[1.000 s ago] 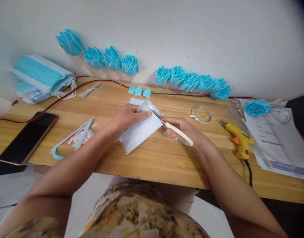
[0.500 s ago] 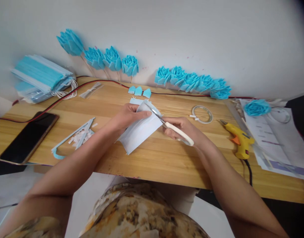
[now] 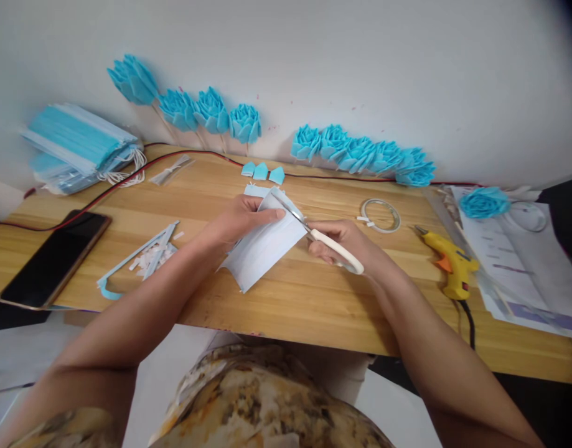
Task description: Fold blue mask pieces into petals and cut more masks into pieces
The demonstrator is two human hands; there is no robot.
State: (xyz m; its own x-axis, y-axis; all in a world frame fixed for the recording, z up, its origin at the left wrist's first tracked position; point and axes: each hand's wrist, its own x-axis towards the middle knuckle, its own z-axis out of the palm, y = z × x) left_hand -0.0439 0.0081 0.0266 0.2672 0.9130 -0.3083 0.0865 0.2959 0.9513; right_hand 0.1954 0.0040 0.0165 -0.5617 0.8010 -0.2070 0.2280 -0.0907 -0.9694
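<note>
My left hand (image 3: 248,218) pinches a pale sheet of face-mask fabric (image 3: 269,246), its thumb lying on top near the upper edge. White-handled scissors (image 3: 335,244) are in my right hand (image 3: 337,236), closed round the handles. Their blades lie across the upper right part of the fabric, close to my left thumb. Just beyond the sheet lie three small blue petal-shaped pieces (image 3: 261,171). The fingers of my left hand under the sheet are hidden.
Blue flowers (image 3: 211,111) line the wall. A mask stack (image 3: 80,140), phone (image 3: 56,258) and scraps (image 3: 150,258) are on the left. Tape roll (image 3: 380,216), yellow glue gun (image 3: 451,261) and papers (image 3: 519,261) are on the right. A red-black cable (image 3: 187,151) runs along the back.
The scissor blades have come closer together on the fabric, and the handles have drawn in. The sheet's lower corner has shifted slightly. Both hands stay nearly in place.
</note>
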